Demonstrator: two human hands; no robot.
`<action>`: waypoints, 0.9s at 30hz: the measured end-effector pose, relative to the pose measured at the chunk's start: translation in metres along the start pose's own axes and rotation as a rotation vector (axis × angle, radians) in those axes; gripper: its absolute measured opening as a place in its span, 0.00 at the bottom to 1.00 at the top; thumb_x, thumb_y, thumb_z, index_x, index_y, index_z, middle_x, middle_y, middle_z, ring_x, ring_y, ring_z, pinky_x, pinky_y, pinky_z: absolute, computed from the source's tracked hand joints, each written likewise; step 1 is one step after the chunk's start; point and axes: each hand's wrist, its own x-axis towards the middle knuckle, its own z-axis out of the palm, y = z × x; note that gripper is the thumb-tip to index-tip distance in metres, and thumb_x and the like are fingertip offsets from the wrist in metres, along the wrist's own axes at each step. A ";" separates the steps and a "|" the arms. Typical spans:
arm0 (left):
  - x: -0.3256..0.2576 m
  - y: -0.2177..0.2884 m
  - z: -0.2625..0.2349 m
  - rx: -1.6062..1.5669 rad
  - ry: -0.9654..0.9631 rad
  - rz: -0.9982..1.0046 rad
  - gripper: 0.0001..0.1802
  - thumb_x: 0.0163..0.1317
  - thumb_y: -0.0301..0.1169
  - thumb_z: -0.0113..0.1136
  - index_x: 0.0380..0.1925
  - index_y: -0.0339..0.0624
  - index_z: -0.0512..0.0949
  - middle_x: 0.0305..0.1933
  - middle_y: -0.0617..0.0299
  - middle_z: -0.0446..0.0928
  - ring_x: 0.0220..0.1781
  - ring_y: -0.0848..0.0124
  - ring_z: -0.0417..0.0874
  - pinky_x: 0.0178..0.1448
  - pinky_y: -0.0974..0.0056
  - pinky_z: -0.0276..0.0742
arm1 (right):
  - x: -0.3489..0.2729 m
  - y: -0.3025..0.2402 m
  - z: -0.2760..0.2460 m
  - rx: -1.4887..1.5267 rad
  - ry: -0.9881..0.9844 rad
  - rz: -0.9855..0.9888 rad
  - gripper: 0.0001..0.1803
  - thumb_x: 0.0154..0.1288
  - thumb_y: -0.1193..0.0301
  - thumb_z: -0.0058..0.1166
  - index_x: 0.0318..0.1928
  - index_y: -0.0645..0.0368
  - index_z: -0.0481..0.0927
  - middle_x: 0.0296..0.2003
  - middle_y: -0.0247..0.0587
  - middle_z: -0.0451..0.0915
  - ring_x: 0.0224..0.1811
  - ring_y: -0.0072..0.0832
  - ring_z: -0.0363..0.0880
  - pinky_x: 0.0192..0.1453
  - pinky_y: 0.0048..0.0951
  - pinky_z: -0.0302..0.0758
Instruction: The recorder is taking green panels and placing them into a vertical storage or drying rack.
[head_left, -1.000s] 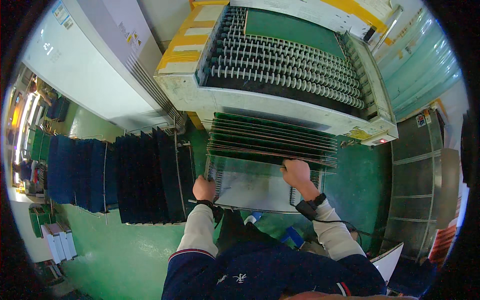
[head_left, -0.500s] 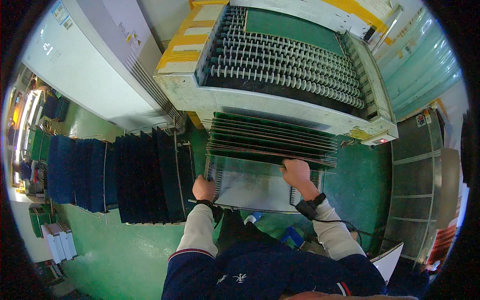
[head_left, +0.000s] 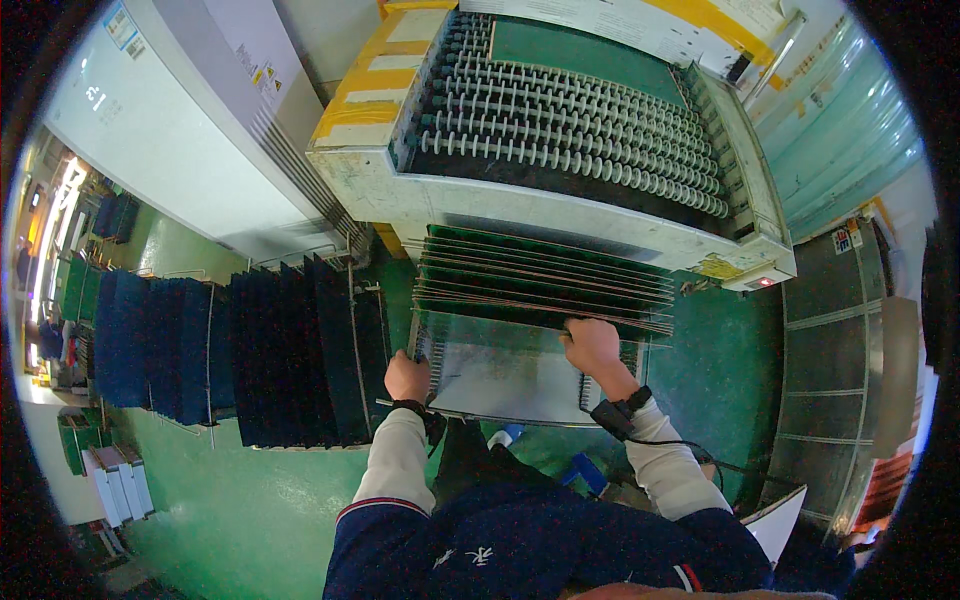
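Observation:
In front of me stands a rack point(head_left: 438, 408) with toothed, coil-like sides and a pale base. Several thin green boards point(head_left: 545, 262) stand on edge in its far half, their coppery upper edges running across. My right hand point(head_left: 593, 348) is closed on the top edge of the nearest board, right of its middle. At the rack's left side my left hand point(head_left: 407, 378) is curled round the frame. The fingertips of both hands are partly hidden. Dark bands with a small box and a cable sit on my wrists.
Beyond the rack is a roller conveyor machine point(head_left: 365, 165) with a green board point(head_left: 585, 55) on its white wheels. Racks of dark boards point(head_left: 290, 350) stand at left, near a tall white cabinet point(head_left: 170, 130). A grey panelled unit point(head_left: 830, 370) is at right, a blue object point(head_left: 585, 473) below.

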 end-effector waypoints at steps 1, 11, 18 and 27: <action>0.000 0.001 0.000 0.001 -0.002 0.002 0.19 0.55 0.43 0.68 0.36 0.38 0.79 0.38 0.45 0.83 0.43 0.46 0.85 0.48 0.48 0.81 | 0.000 0.000 0.000 0.000 0.000 0.002 0.14 0.61 0.57 0.61 0.36 0.55 0.84 0.31 0.49 0.84 0.37 0.49 0.84 0.41 0.50 0.79; 0.000 -0.001 0.001 -0.051 -0.007 -0.007 0.19 0.55 0.41 0.67 0.37 0.37 0.79 0.39 0.44 0.84 0.44 0.45 0.85 0.49 0.47 0.81 | 0.000 0.002 0.002 0.007 0.018 -0.010 0.14 0.61 0.58 0.62 0.37 0.55 0.84 0.30 0.49 0.84 0.37 0.50 0.84 0.41 0.50 0.79; 0.001 -0.002 0.002 -0.022 -0.019 -0.005 0.19 0.54 0.41 0.68 0.36 0.37 0.79 0.39 0.44 0.84 0.44 0.45 0.85 0.48 0.47 0.81 | -0.001 0.001 0.001 0.018 0.026 -0.007 0.14 0.61 0.58 0.62 0.36 0.56 0.84 0.30 0.51 0.84 0.37 0.51 0.84 0.40 0.51 0.78; 0.004 -0.005 0.006 -0.028 -0.016 0.003 0.18 0.54 0.40 0.67 0.35 0.37 0.78 0.38 0.44 0.83 0.42 0.45 0.86 0.46 0.46 0.82 | 0.005 -0.001 -0.003 -0.018 -0.027 0.020 0.12 0.61 0.59 0.58 0.35 0.54 0.84 0.33 0.49 0.85 0.39 0.48 0.85 0.41 0.49 0.80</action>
